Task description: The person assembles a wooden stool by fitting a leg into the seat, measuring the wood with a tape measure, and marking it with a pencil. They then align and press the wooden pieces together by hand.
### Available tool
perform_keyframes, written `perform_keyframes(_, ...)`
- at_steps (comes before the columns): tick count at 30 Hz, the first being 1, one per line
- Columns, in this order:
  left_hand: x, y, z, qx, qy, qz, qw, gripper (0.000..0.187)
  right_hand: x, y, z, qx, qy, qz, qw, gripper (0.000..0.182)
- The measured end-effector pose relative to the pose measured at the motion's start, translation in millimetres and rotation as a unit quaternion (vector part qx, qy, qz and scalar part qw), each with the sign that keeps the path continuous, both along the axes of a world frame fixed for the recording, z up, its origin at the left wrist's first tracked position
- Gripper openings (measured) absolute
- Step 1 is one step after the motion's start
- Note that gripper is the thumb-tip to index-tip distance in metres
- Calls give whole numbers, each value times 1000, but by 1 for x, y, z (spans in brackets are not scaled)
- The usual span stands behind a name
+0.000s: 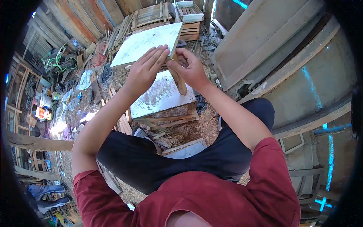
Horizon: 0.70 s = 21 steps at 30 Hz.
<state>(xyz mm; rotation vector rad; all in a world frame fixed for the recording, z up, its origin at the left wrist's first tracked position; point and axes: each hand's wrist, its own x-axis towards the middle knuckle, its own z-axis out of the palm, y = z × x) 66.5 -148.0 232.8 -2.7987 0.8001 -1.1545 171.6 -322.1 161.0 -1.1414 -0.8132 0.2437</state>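
A white board point(145, 44) is held tilted above a low stool-like piece with a worn white top point(162, 94). My left hand point(146, 70) lies flat on the board near its right corner, fingers stretched out and pressed on the surface. At that same corner my right hand point(189, 69) has its thumb and fingers curled round a wooden leg point(177, 80), which slants down from the board to the white top below.
Large panels point(261, 41) lean along the right side. Slatted crates point(190, 31) and wood strips are stacked at the back. Clutter and plastic bags point(85, 79) lie on the floor at left. Wooden pieces point(185, 149) lie between the legs.
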Motion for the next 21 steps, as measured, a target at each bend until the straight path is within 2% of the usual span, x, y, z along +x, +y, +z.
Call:
perform_keyframes(2,1,-1,1,5,-1,0,1000,59,-1,-1,5,8,21,11,1000,45)
perform_keyframes(4,2,-1,0,8,-2,-1,1000,59,-1,-2,5,-12,-50,-34,998,42)
perform_keyframes(11,6,1,1,18,-3,-8,1000,61,1,-6,8,-32,-60,-73,995,37)
perform_keyframes(13,7,1,1,21,-3,-7,1000,61,2,-8,11,-68,-40,-63,995,34)
perform_keyframes(21,9,-1,2,21,1,-8,1000,60,4,-14,15,-76,-84,-73,991,38)
